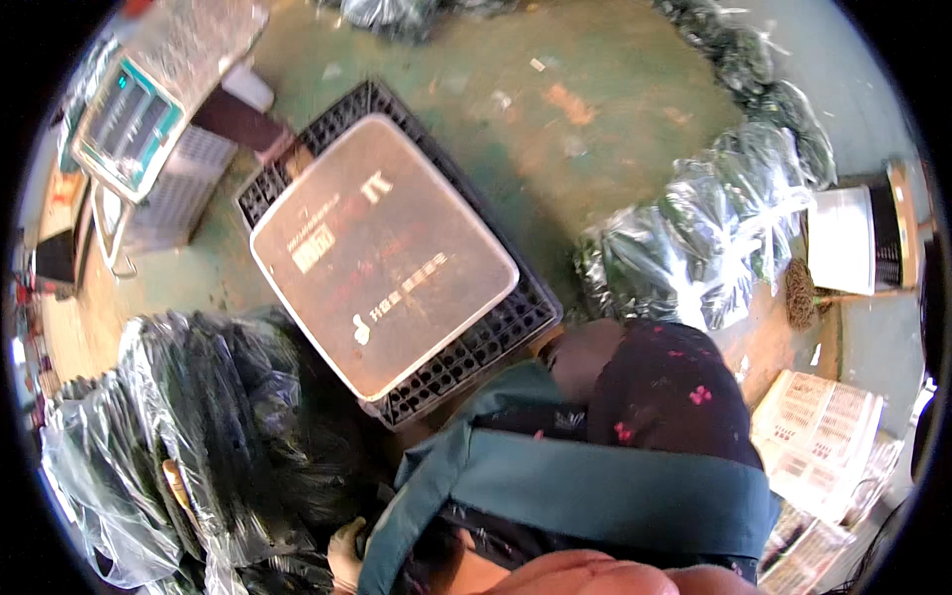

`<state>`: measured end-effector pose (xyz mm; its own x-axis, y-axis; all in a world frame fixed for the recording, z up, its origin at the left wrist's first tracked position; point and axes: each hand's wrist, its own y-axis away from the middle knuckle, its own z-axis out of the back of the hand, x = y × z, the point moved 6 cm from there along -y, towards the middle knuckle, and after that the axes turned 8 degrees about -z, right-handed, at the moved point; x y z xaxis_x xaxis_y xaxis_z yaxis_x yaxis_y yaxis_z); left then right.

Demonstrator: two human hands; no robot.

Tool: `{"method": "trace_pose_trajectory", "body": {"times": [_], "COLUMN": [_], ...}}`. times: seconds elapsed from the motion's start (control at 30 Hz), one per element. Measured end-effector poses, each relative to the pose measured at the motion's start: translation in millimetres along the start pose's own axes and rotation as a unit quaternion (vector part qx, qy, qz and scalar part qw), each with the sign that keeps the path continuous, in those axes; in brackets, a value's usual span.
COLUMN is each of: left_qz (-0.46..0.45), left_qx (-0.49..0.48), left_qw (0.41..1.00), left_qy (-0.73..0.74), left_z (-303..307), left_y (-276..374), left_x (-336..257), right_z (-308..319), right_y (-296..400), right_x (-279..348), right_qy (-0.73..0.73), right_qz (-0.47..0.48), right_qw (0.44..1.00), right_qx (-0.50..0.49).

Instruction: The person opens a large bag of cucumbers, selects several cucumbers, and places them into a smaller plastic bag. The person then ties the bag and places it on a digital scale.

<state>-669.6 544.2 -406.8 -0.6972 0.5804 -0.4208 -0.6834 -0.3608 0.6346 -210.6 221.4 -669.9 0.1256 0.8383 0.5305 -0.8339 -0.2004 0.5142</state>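
At the lower left, my left hand, in a pale glove, is beside dark plastic-wrapped bundles. Its fingers are mostly hidden, so its grip cannot be made out. My right hand is out of view. Before me a square brown platform, apparently of a platform scale, rests on a black plastic crate. Its top bears printed writing and a code. A dark post runs from its far left side towards a display head with a teal frame.
Clear plastic bags of greens line the right side. Beyond them are a white bin and a mop head. White slatted crates sit lower right. A wooden handle pokes among the left bundles. Scraps lie on the green floor.
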Motion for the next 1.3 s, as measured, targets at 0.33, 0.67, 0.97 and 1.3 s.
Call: {"method": "trace_pose_trajectory", "body": {"times": [0.33,0.67,0.97,1.3], "left_qz": [-0.030,-0.066,-0.123,0.094], "left_qx": [-0.357,-0.562,-0.504,-0.564], "left_qw": [0.932,0.821,0.853,0.820], "left_qy": [0.057,0.068,-0.058,0.027], "left_z": [-26,-32,38,46], "left_y": [97,187,287,499], "left_x": [-18,-127,-190,-115], "right_z": [42,145,258,29], "right_y": [88,42,205,327], "right_x": [51,-24,205,272], "right_qy": [0.135,0.375,0.162,0.211], "right_qz": [0.186,0.297,0.409,0.452], "right_qw": [0.971,0.872,0.886,0.730], "right_qx": [0.062,0.101,0.149,0.467]}}
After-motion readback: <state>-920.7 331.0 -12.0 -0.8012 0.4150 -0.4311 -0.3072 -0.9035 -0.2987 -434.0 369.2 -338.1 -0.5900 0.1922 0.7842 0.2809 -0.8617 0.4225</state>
